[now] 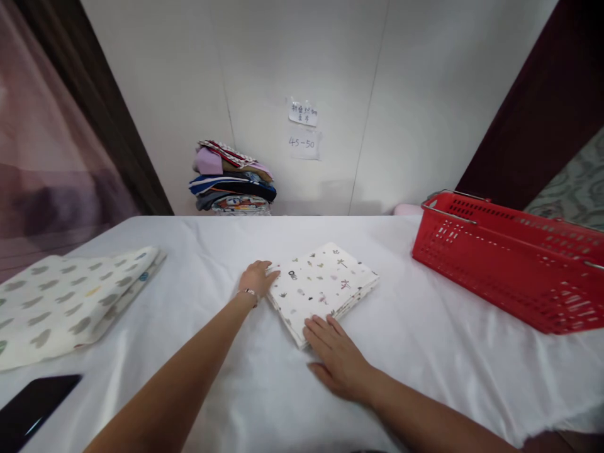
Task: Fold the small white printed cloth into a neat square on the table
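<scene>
A folded white cloth (321,280) with a small print of palm trees and plants lies in the middle of the table, turned at an angle. My left hand (256,279), with a bracelet at the wrist, rests at the cloth's left corner, fingers stretched toward its edge. At the near corner, my right hand (333,358) lies flat with its fingertips on the cloth and its thumb apart. Both hands are open and neither grips the fabric. Another folded cloth (61,302), cream with grey-green shapes, lies at the left.
A red plastic basket (491,264) with metal handles stands at the right. A dark phone (35,406) lies at the near left. Behind the white-covered table (202,402) is a stack of folded fabrics (233,179) by the wall, where paper labels (303,143) hang.
</scene>
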`<move>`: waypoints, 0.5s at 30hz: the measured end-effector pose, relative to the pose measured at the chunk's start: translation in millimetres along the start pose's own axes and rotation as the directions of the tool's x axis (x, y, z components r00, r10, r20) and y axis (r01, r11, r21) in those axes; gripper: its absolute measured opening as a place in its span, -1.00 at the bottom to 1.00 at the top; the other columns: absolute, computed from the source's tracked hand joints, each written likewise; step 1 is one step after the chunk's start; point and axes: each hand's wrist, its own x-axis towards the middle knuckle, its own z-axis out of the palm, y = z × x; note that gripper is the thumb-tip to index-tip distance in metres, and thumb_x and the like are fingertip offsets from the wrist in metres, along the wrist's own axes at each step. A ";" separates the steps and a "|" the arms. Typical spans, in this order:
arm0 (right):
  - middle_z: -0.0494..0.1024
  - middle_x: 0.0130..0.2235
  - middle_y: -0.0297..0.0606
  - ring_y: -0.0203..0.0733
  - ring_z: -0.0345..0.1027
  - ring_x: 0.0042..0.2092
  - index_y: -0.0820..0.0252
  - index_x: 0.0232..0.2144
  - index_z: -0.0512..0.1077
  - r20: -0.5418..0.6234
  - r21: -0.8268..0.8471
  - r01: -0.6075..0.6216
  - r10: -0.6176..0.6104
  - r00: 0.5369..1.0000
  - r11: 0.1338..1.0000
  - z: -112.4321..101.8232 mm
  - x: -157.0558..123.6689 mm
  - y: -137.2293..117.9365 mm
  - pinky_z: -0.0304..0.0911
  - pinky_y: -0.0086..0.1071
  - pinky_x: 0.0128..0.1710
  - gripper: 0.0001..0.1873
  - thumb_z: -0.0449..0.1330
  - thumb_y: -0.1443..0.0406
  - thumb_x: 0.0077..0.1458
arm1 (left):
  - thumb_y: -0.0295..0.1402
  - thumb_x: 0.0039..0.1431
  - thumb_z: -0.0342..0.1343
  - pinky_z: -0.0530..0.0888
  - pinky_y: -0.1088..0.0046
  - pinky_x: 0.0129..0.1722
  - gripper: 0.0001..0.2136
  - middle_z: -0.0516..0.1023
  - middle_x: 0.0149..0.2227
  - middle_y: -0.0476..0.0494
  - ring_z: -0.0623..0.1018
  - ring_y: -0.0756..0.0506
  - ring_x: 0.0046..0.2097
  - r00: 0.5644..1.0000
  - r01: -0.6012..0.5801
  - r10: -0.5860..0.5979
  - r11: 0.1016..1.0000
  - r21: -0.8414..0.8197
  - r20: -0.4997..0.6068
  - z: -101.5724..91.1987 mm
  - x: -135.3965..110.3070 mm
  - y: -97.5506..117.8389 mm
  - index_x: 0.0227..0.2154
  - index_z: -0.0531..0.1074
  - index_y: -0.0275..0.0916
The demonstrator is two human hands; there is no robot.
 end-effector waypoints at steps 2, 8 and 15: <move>0.03 0.24 -0.09 -0.08 -0.27 0.27 0.30 0.20 -0.02 0.013 0.039 -0.010 0.010 1.000 0.999 -3.3 -0.4 -1.5 -0.26 0.00 0.22 -0.40 -0.02 0.27 0.12 | -0.18 0.14 -0.06 0.25 0.33 0.04 -0.66 0.41 -0.02 -0.17 0.35 -0.15 0.04 0.973 -0.181 0.182 0.983 0.018 -0.140 -4.6 -13.2 5.6 -0.09 0.36 -0.22; -0.03 0.26 -0.16 -0.14 -0.26 0.27 0.14 0.21 -0.02 -0.071 0.218 -0.036 0.053 0.996 0.975 -30.9 -9.3 17.4 -0.16 -0.11 0.21 -0.40 0.01 0.22 0.14 | -0.10 0.13 -0.03 0.17 0.16 0.11 -0.53 0.37 0.04 -0.20 0.32 -0.18 0.07 0.703 -0.711 0.709 0.702 -0.043 -0.051 -4.7 -75.3 15.7 0.05 0.24 -0.22; 0.19 0.17 -0.13 -0.03 0.01 0.19 0.16 0.11 0.21 -0.170 0.318 -0.609 0.675 0.718 0.727 -68.0 -14.9 147.0 -0.08 -0.10 0.17 -0.46 0.06 0.14 0.08 | -0.14 0.03 0.08 0.06 0.05 0.17 -0.35 0.19 0.18 -0.22 0.20 -0.22 0.18 0.592 -0.801 0.802 0.597 -0.046 0.077 1.4 -101.4 3.6 0.17 0.05 -0.20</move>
